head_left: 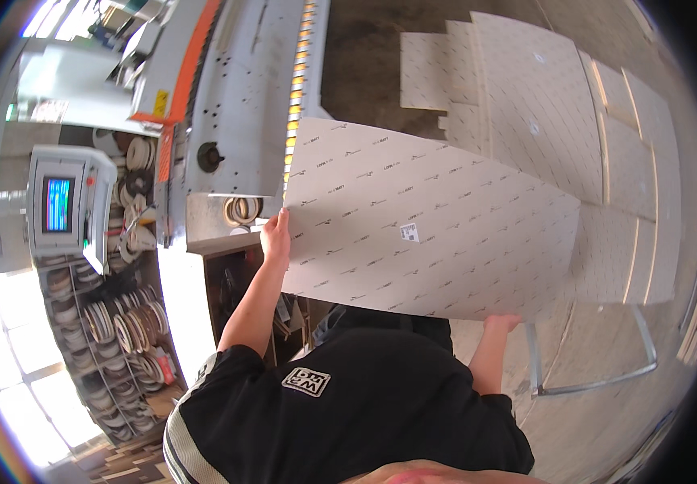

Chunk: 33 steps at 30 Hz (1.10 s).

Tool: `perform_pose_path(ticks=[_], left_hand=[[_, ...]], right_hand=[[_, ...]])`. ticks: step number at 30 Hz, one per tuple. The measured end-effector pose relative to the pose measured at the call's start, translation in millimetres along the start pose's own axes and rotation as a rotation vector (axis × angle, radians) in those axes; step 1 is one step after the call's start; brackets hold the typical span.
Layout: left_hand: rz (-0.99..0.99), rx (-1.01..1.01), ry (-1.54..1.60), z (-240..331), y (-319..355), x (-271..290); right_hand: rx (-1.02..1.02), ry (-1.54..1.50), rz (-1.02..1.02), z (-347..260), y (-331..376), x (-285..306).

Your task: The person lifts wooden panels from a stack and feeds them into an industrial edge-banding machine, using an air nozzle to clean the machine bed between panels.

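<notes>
A large pale grey board (437, 194), printed all over with small dark marks and bearing a white label, spans the space in front of me. My left hand (276, 235) is closed on its left edge, close to the machine's corner. At the near edge, toward the right corner, my right hand (503, 322) grips the board from below, some of its fingers hidden under it. The board's far left corner lies against the machine's strip of yellow and dark rollers (293, 117).
A long grey machine (239, 105) with an orange cover stands at left. Beside it are a control box (70, 202) with a lit screen and shelves of edging rolls (131, 331). Stacked boards (542, 105) lie at far right, with a metal frame (598, 389) nearer.
</notes>
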<state>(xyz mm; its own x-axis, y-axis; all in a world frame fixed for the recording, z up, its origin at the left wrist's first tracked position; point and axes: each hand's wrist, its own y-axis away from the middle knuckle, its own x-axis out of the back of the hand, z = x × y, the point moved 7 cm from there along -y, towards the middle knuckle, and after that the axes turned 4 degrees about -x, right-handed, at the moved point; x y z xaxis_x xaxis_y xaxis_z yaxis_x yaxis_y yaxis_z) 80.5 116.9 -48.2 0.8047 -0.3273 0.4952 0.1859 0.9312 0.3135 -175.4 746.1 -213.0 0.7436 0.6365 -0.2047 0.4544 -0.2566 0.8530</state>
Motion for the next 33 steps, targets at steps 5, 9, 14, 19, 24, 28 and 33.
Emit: perform_pose_path(ticks=[5, 9, 14, 19, 24, 28, 33], left_hand=[[0.121, 0.025, -0.174, -45.0, -54.7, 102.1], [0.215, 0.013, -0.421, -79.9, -105.3, 190.5], [0.283, 0.008, -0.69, -93.0, -153.0, 287.4], [0.463, -0.292, -0.702, -94.0, -202.7, 346.8], [0.243, -0.488, -0.689, -82.9, -170.3, 302.8], [0.191, -0.518, -0.743, -71.4, -121.2, 264.0], [0.207, -0.506, -0.723, -57.9, -133.1, 268.5]], right_hand=[[-0.03, 0.08, -0.079, 48.7, 97.2, -63.0], [-0.011, 0.236, -0.216, 119.8, 179.9, -117.7], [-0.146, 0.352, -0.236, 192.1, 220.7, -120.7], [-0.352, 0.782, -0.338, 266.6, 284.2, -111.7], [-0.391, 0.882, -0.421, 269.5, 324.3, -121.5], [-0.194, 0.732, -0.261, 204.4, 288.2, -126.9], [-0.157, 0.844, -0.278, 207.0, 273.8, -133.3]])
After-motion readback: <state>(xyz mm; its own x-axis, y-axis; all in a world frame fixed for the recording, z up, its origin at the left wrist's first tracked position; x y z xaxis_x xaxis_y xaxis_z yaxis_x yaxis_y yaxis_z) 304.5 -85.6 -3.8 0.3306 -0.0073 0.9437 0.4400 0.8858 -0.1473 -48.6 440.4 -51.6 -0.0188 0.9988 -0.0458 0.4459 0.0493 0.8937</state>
